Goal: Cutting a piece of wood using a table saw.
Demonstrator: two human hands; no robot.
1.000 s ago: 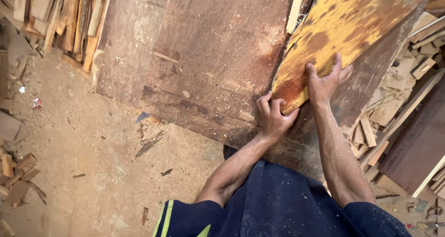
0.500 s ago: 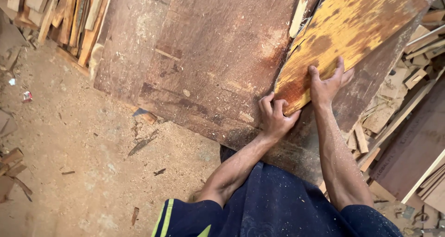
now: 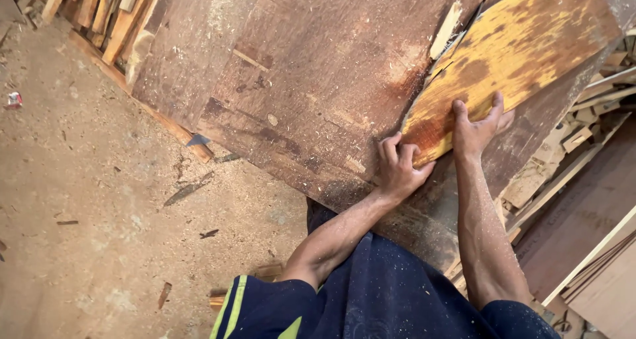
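Sawdust covers the floor (image 3: 99, 200) beside a broad brown counter (image 3: 298, 80). On it lies a yellow-stained plywood piece (image 3: 503, 54). His left hand (image 3: 399, 169) is curled around its near corner, gripping it; his right hand (image 3: 478, 128) presses flat and open on the sheet just beside

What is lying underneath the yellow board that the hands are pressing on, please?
The yellow board lies on a big brown table dusted with sawdust. The left hand grips its near corner; the right hand presses flat on top. Whatever sits directly beneath the board is covered.
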